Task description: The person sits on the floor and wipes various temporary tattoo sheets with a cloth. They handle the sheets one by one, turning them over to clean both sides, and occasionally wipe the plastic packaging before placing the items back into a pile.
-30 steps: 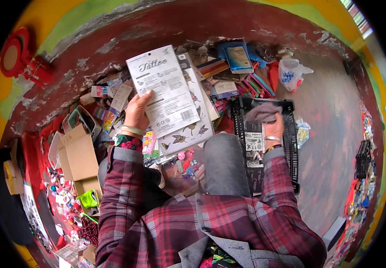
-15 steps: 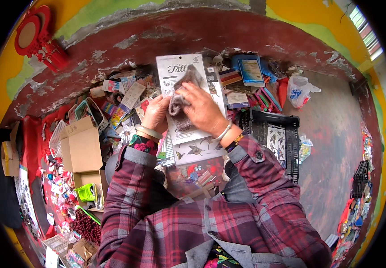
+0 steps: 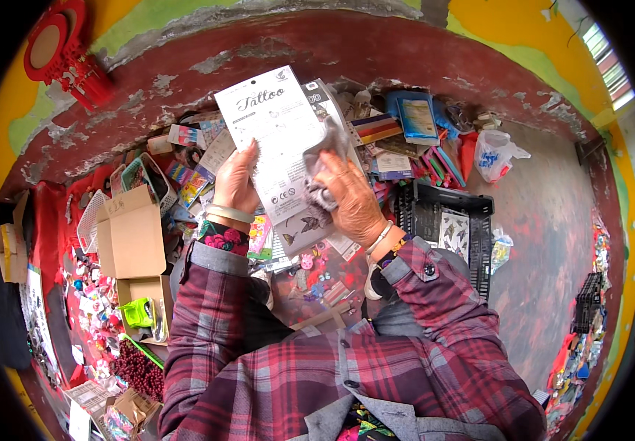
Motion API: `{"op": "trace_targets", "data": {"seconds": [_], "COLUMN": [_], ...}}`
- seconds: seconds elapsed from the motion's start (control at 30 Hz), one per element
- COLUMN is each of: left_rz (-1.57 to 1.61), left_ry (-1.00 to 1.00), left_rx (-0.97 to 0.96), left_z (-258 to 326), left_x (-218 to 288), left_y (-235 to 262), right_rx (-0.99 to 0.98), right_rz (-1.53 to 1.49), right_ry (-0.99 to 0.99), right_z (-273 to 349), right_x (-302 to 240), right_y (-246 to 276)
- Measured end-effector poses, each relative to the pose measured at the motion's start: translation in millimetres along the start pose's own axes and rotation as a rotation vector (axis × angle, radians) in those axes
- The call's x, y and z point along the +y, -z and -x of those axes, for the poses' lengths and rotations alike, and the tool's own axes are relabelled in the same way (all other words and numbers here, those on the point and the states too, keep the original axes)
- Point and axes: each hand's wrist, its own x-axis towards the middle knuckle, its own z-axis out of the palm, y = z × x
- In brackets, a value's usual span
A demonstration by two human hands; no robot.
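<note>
My left hand [image 3: 236, 184] grips a white printed temporary tattoo sheet [image 3: 277, 143] by its left edge, thumb on top. The sheet tilts to the left. A second sheet with dark butterfly pictures [image 3: 304, 234] shows behind it, along its lower and right edges. My right hand [image 3: 354, 200] is closed on a crumpled grey-brown cloth [image 3: 319, 197] at the sheet's right edge. The cloth looks slightly smeared by motion and covers part of the print. Some right fingertips are hidden in the cloth.
A black plastic crate [image 3: 442, 192] holding a butterfly sheet stands to the right. An open cardboard box [image 3: 132, 231] is at the left, before baskets [image 3: 157, 180]. Mixed goods line the wall [image 3: 332, 51]. A white plastic bag [image 3: 495, 156] lies at the far right.
The front sheet has turned and shifted left, coming apart from the sheet behind. My left hand has moved slightly left; my right hand has moved right and down with the cloth.
</note>
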Motion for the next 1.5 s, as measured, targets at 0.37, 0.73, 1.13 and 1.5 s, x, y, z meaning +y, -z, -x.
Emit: {"op": "trace_targets", "data": {"seconds": [0.37, 0.73, 1.13, 1.5], "left_rz": [-0.097, -0.169, -0.715, -0.732], "left_ry": [0.103, 0.322, 0.243, 0.195], "left_rx": [-0.135, -0.406, -0.523, -0.494], "left_z": [3.9, 0.8, 15.7, 17.6], "left_x": [-34.3, -51.0, -54.8, -55.1], "left_y": [-14.0, 11.5, -15.9, -13.1], "right_rx": [0.007, 0.035, 0.362, 0.215], "right_rz": [0.004, -0.242, -0.011, 0.045], "right_ry": [0.13, 0.086, -0.167, 0.023], "right_z": [-19.5, -21.0, -25.9, -34.0], "right_x": [-7.4, -4.3, 34.8, 20.1], "right_y": [-6.7, -0.6, 17.0, 20.9]}}
